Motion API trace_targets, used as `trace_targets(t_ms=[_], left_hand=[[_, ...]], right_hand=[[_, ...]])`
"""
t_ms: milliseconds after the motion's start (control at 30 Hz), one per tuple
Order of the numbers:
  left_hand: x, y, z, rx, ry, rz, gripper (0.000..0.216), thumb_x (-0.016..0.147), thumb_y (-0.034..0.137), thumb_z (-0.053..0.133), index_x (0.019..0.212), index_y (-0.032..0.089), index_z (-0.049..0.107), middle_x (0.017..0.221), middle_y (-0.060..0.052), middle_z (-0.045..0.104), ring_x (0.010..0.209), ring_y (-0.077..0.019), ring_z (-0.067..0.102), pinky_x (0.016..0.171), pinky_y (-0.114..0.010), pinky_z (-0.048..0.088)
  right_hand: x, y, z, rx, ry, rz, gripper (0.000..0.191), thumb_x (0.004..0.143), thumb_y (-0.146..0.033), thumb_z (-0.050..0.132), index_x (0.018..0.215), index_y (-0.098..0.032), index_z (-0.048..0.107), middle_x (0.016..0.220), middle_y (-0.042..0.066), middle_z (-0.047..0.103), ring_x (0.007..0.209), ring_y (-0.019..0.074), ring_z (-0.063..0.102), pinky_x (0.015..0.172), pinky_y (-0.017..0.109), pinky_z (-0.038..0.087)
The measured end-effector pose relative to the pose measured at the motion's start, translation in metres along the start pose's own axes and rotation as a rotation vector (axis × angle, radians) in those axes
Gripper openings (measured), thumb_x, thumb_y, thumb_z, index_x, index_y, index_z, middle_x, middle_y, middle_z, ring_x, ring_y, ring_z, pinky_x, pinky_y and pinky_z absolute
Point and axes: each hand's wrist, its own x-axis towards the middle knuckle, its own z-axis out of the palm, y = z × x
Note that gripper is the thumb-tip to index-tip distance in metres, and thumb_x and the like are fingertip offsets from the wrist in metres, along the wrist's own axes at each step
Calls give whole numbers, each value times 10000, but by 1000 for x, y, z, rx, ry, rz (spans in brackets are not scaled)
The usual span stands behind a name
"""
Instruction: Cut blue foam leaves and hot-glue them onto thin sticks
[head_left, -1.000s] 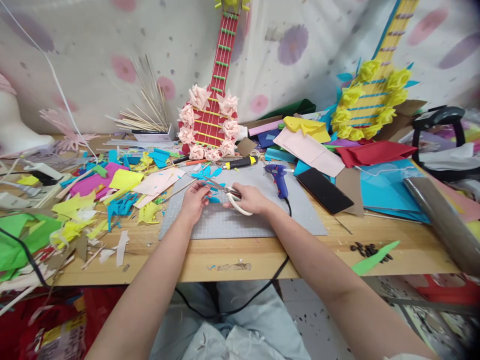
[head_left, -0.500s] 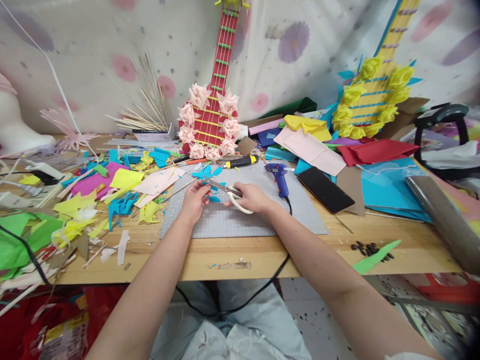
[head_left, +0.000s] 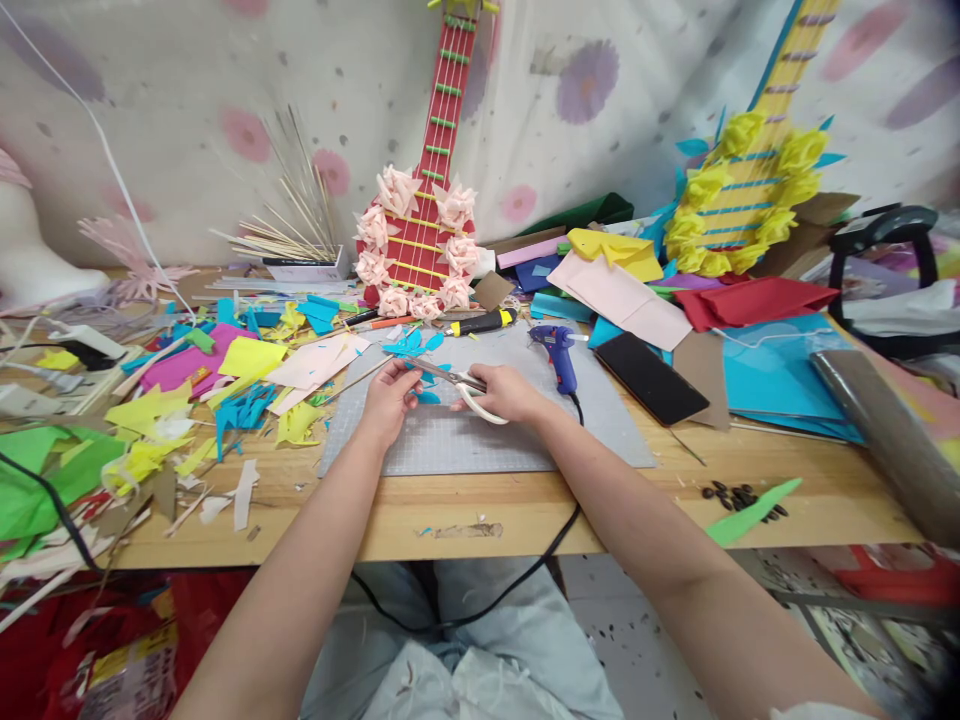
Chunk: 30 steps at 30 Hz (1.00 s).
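My right hand (head_left: 504, 392) is closed round a pair of scissors (head_left: 474, 402) with white handles, its blades pointing left. At the blade tips my left hand (head_left: 391, 396) pinches something small; blue paper shows by its fingers, but the held part is mostly hidden. Several blue paper leaf shapes (head_left: 412, 344) lie just beyond the blades. Both hands are over a grey cutting mat (head_left: 480, 450). A blue glue gun (head_left: 556, 358) rests on the mat to the right, and a yellow and black utility knife (head_left: 484, 322) lies at its far edge.
Paper scraps (head_left: 251, 360) cover the left side. A red paper guitar with pink flowers (head_left: 424, 235) stands at the back, a yellow one (head_left: 739, 200) at the right. A phone (head_left: 651, 378), blue sheets (head_left: 784, 385) and dark beads (head_left: 742, 497) lie right. The glue gun's cord (head_left: 551, 550) hangs over the front edge.
The scissor handles have drawn closer together in my right hand. My left hand has stayed nearly in place.
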Motion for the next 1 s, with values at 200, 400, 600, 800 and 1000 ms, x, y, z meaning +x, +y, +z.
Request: trace_targets(t_ms=[200,400,600,800,1000], left_hand=[[1,-1,-1,49,6,17,269,533,237,694,717,165,511,551,57,493,470,-48,450,347,-150,265],[1,-1,-1,47,63,3,299,528,277,710,710,167,501,538,63,481,463,-46,458,348,-144,261],[7,5,-7,136,180,-29,332,499,305,709,736,163,525,569,53,509,476,-57,488,355,-145,278],[21,39,-23,484,144,-47,267,523,298,687,726,165,574,589,39,537,466,-59,463,369,-159,262],[29,52,-14,827,-126,-22,229,539,246,684,740,158,616,538,24,562,445,-81,455,423,-196,323]], right_hand=[[-1,5,-4,14,-11,0,458,630,-629,555,711,-178,543,594,-6,516,531,98,379,510,222,215],[0,17,-6,67,78,71,407,660,-587,540,699,-182,527,600,-14,514,555,104,405,508,219,231],[4,33,0,35,209,223,400,685,-579,513,738,-184,543,675,16,574,596,123,459,515,223,250],[7,40,3,24,243,308,384,702,-568,497,753,-192,554,705,24,600,623,138,499,514,221,260],[6,37,5,122,373,311,367,701,-554,503,695,-187,510,630,6,546,576,125,454,514,225,265]])
